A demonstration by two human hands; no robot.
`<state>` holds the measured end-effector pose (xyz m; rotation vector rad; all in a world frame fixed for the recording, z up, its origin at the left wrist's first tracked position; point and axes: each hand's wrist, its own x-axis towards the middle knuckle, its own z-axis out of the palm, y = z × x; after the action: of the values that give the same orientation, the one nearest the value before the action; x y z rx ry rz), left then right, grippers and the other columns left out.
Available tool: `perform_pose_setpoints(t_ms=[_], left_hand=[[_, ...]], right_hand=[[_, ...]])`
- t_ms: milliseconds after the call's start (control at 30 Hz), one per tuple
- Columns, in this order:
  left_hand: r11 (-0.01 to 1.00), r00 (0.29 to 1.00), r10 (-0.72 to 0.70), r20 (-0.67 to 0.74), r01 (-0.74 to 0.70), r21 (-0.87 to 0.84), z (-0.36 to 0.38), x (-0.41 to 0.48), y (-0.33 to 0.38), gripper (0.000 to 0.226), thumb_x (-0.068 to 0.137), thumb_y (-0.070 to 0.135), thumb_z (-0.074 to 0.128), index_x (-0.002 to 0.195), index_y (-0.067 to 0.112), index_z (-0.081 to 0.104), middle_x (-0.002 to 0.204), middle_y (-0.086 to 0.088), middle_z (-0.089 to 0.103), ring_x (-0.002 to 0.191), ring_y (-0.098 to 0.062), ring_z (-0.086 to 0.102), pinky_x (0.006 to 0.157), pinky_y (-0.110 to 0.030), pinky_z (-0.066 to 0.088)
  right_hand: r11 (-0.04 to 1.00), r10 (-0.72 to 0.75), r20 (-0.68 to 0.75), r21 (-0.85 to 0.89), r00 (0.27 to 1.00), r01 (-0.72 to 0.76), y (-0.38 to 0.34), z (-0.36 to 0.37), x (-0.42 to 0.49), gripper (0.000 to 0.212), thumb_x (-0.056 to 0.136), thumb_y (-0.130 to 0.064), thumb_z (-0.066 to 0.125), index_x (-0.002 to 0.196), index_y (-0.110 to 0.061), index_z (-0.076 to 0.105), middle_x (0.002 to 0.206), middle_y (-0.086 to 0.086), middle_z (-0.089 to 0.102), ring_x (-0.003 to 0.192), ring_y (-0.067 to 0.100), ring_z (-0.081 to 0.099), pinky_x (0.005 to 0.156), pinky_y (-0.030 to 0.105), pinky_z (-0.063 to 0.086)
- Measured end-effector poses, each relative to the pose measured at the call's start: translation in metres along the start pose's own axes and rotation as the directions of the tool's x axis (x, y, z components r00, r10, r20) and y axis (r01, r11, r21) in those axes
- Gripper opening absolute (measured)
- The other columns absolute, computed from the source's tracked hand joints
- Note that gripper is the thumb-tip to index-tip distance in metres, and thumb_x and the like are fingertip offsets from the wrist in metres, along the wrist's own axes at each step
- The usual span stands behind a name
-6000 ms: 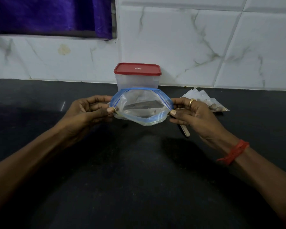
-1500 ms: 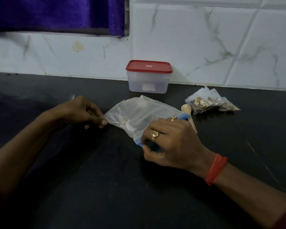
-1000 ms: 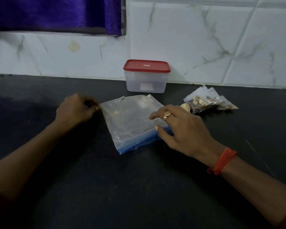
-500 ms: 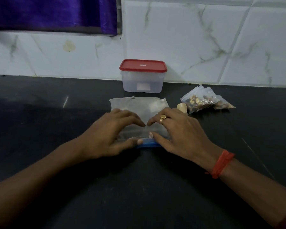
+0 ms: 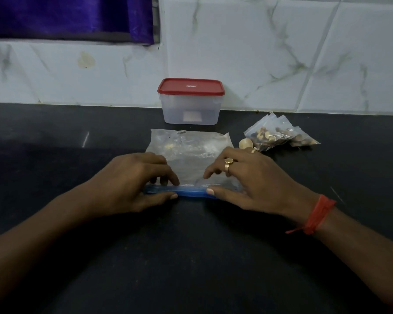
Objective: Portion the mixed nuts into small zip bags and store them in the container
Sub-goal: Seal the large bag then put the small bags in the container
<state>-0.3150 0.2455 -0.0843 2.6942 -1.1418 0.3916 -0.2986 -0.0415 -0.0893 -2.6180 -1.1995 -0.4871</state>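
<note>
Left hand (image 5: 132,180) and right hand (image 5: 250,180) pinch the blue zip strip (image 5: 191,191) of a large zip bag (image 5: 188,150) lying flat on a dark counter (image 5: 191,257). The thumbs are on the near edge and the fingers curl over the far one, with a short stretch of strip bare between them. The bag, nearly empty, extends beyond the grip toward the lidded container (image 5: 191,109). Small filled bags (image 5: 279,135) and a wooden spoon (image 5: 245,143) lie past the right hand. The step appears to be sealing the bulk bag. The next move likely calls for releasing the strip, opening the container and loading the small bags.
</note>
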Motion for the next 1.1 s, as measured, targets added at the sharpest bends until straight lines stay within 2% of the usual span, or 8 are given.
perform_pose_setpoints(t_ms=[200, 300, 400, 467, 667, 867, 1000, 1100], left_hand=[[1.0, 0.997, -0.016, -0.076, 0.015, -0.007, 0.0, 0.001, 0.0, 0.036, 0.093, 0.055, 0.044, 0.104, 0.033, 0.071, 0.087, 0.018, 0.069, 0.069, -0.001, 0.063, 0.061, -0.027, 0.056], [0.978, 0.991, -0.112, -0.073, 0.097, -0.186, 0.002, 0.0, -0.005, 0.033, 0.093, 0.057, 0.047, 0.111, 0.036, 0.065, 0.087, 0.017, 0.071, 0.075, 0.0, 0.068, 0.066, -0.026, 0.058], [0.944, 0.985, -0.157, -0.071, 0.128, -0.304, 0.001, 0.0, -0.01, 0.023, 0.088, 0.047, 0.063, 0.105, 0.033, 0.068, 0.089, 0.016, 0.071, 0.079, -0.004, 0.069, 0.065, -0.026, 0.057], [0.944, 0.987, -0.146, -0.065, 0.119, -0.307, -0.003, -0.002, -0.015, 0.022, 0.083, 0.044, 0.07, 0.101, 0.031, 0.072, 0.09, 0.018, 0.07, 0.08, -0.007, 0.068, 0.064, -0.027, 0.057], [0.933, 0.98, -0.191, -0.062, 0.161, -0.322, -0.012, -0.01, -0.03, 0.023, 0.077, 0.046, 0.07, 0.096, 0.034, 0.075, 0.086, 0.015, 0.073, 0.078, -0.009, 0.068, 0.064, -0.024, 0.055], [0.944, 0.982, -0.188, -0.019, 0.175, -0.28, -0.008, -0.01, -0.04, 0.021, 0.079, 0.024, 0.08, 0.094, 0.037, 0.071, 0.09, 0.015, 0.065, 0.075, -0.014, 0.066, 0.062, -0.029, 0.057], [0.937, 0.986, -0.161, 0.054, 0.17, -0.306, -0.01, -0.011, -0.042, 0.013, 0.081, 0.039, 0.075, 0.093, 0.042, 0.072, 0.096, 0.016, 0.067, 0.08, -0.012, 0.067, 0.065, -0.034, 0.057], [0.929, 0.984, -0.163, 0.077, 0.18, -0.323, -0.011, -0.012, -0.044, 0.019, 0.078, 0.051, 0.074, 0.095, 0.042, 0.073, 0.094, 0.014, 0.068, 0.078, -0.014, 0.067, 0.065, -0.036, 0.057]], right_hand=[[0.999, -0.018, 0.056, 0.045, 0.998, 0.016, 0.005, 0.003, -0.002, 0.038, 0.089, -0.06, 0.052, 0.116, -0.037, 0.066, 0.097, -0.017, 0.067, 0.086, -0.001, 0.062, 0.068, 0.032, 0.057], [0.975, 0.068, 0.02, 0.209, 0.997, -0.071, 0.012, 0.002, -0.001, 0.03, 0.09, -0.048, 0.06, 0.118, -0.038, 0.065, 0.094, -0.015, 0.071, 0.087, 0.0, 0.067, 0.075, 0.031, 0.059], [0.937, 0.141, -0.027, 0.325, 0.99, -0.125, 0.02, 0.002, -0.002, 0.019, 0.091, -0.033, 0.071, 0.11, -0.032, 0.068, 0.09, -0.014, 0.07, 0.086, 0.004, 0.067, 0.077, 0.027, 0.056], [0.955, 0.127, -0.029, 0.274, 0.992, -0.114, 0.022, 0.003, -0.002, 0.013, 0.092, -0.031, 0.07, 0.105, -0.031, 0.069, 0.094, -0.016, 0.069, 0.088, 0.003, 0.065, 0.075, 0.024, 0.054], [0.994, 0.108, -0.002, -0.006, 0.994, -0.108, 0.024, 0.001, -0.005, 0.019, 0.092, -0.044, 0.057, 0.106, -0.039, 0.07, 0.102, -0.014, 0.067, 0.093, 0.007, 0.062, 0.068, 0.039, 0.057], [0.995, 0.066, 0.02, -0.077, 0.998, -0.064, 0.029, -0.006, -0.004, 0.024, 0.088, -0.047, 0.055, 0.102, -0.039, 0.073, 0.099, -0.016, 0.062, 0.093, 0.008, 0.058, 0.068, 0.031, 0.052], [0.995, 0.095, 0.056, -0.044, 0.994, -0.092, 0.032, -0.011, -0.005, 0.015, 0.087, -0.042, 0.069, 0.101, -0.04, 0.072, 0.072, -0.031, 0.05, 0.07, -0.008, 0.051, 0.066, 0.023, 0.045], [0.996, 0.085, 0.14, -0.013, 0.987, -0.084, 0.032, -0.02, -0.006, 0.026, 0.083, -0.059, 0.064, 0.1, -0.041, 0.071, 0.076, -0.032, 0.056, 0.073, -0.009, 0.059, 0.07, 0.024, 0.052]])
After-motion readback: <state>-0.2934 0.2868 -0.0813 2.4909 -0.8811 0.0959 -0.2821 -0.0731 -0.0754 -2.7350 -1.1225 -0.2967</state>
